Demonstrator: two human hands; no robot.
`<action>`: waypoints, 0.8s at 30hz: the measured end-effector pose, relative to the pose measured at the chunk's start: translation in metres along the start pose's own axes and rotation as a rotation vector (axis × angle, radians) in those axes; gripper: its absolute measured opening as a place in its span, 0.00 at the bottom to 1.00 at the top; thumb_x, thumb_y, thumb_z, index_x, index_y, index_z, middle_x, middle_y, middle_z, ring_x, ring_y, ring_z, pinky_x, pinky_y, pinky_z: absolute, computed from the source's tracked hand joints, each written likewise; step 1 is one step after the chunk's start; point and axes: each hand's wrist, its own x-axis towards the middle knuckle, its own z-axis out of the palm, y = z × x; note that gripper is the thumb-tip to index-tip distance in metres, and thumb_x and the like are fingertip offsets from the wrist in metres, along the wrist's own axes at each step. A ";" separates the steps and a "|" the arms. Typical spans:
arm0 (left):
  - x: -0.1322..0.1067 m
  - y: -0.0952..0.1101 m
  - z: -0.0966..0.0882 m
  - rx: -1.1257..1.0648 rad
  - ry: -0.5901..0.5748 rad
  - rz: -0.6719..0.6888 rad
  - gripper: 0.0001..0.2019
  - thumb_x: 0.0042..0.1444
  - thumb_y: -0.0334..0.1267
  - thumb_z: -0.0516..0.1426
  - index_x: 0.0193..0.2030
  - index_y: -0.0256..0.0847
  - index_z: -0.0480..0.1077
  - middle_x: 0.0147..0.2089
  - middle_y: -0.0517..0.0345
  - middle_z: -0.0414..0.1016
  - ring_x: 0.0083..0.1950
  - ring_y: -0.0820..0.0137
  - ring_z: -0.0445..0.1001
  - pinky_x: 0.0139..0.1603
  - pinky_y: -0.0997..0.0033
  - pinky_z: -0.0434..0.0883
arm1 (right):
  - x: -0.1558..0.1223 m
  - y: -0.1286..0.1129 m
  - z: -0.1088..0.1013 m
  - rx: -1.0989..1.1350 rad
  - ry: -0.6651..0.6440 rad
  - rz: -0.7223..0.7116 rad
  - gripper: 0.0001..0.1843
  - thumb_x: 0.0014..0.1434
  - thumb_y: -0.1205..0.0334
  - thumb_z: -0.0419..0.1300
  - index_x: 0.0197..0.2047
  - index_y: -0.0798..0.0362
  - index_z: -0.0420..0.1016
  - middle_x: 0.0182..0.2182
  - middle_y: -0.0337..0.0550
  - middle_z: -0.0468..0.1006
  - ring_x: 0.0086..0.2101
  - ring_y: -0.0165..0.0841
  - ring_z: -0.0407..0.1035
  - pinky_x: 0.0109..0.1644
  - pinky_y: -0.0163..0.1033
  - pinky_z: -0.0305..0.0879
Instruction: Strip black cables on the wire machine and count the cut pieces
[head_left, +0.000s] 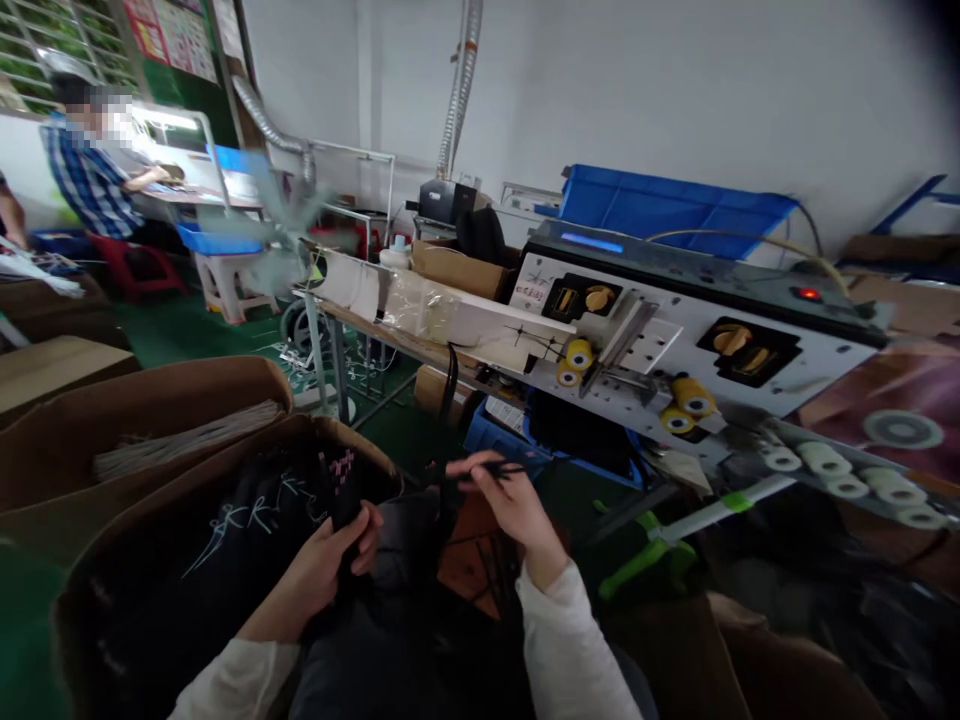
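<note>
A grey-and-white metal wire-feeding machine (757, 370) with yellow rollers (691, 395) stands beyond a brown cardboard box (150, 510) of black cables (255, 530). Above the box, the left hand (315, 570) closes around a black cable bundle (345, 500); the right hand (502, 505) pinches a thin black wire (499, 467).

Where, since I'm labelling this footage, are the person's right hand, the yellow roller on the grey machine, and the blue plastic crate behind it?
the person's bare right hand (511, 512), head view, on the back of the hand
round yellow roller (579, 347), head view, on its yellow rim
blue plastic crate (675, 212), head view, on its blue side
</note>
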 end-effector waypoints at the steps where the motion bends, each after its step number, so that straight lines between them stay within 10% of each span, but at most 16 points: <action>1: 0.000 0.003 0.001 0.026 0.020 0.001 0.14 0.53 0.48 0.59 0.32 0.36 0.68 0.22 0.64 0.64 0.19 0.79 0.61 0.20 0.78 0.57 | -0.009 -0.005 0.001 -0.037 -0.188 0.103 0.15 0.61 0.50 0.54 0.39 0.52 0.74 0.40 0.46 0.77 0.40 0.35 0.73 0.42 0.41 0.74; 4: 0.004 0.002 0.012 0.025 0.065 -0.054 0.15 0.48 0.48 0.63 0.31 0.35 0.70 0.29 0.55 0.74 0.26 0.72 0.71 0.24 0.75 0.65 | -0.017 -0.012 0.008 0.006 -0.507 0.317 0.17 0.62 0.49 0.53 0.40 0.54 0.73 0.36 0.45 0.78 0.38 0.33 0.74 0.36 0.36 0.74; 7: 0.008 -0.012 0.027 -0.061 0.055 -0.129 0.15 0.45 0.45 0.65 0.31 0.34 0.72 0.29 0.53 0.75 0.29 0.70 0.73 0.31 0.72 0.70 | -0.007 -0.006 0.022 0.104 -0.539 0.392 0.17 0.60 0.48 0.55 0.40 0.55 0.72 0.35 0.44 0.78 0.37 0.33 0.74 0.34 0.34 0.73; 15: -0.003 -0.031 0.031 -0.141 -0.072 -0.190 0.19 0.51 0.48 0.61 0.42 0.33 0.71 0.31 0.48 0.75 0.26 0.70 0.72 0.29 0.70 0.69 | 0.013 0.028 0.032 -0.008 -0.354 0.332 0.14 0.56 0.51 0.59 0.39 0.53 0.72 0.33 0.40 0.75 0.33 0.33 0.71 0.31 0.35 0.71; 24: -0.003 -0.036 0.032 -0.069 -0.071 -0.140 0.17 0.50 0.45 0.62 0.39 0.32 0.69 0.25 0.61 0.64 0.21 0.79 0.59 0.25 0.75 0.61 | 0.020 0.048 0.036 0.132 0.047 0.170 0.10 0.59 0.55 0.58 0.39 0.52 0.75 0.41 0.42 0.76 0.45 0.35 0.69 0.53 0.42 0.62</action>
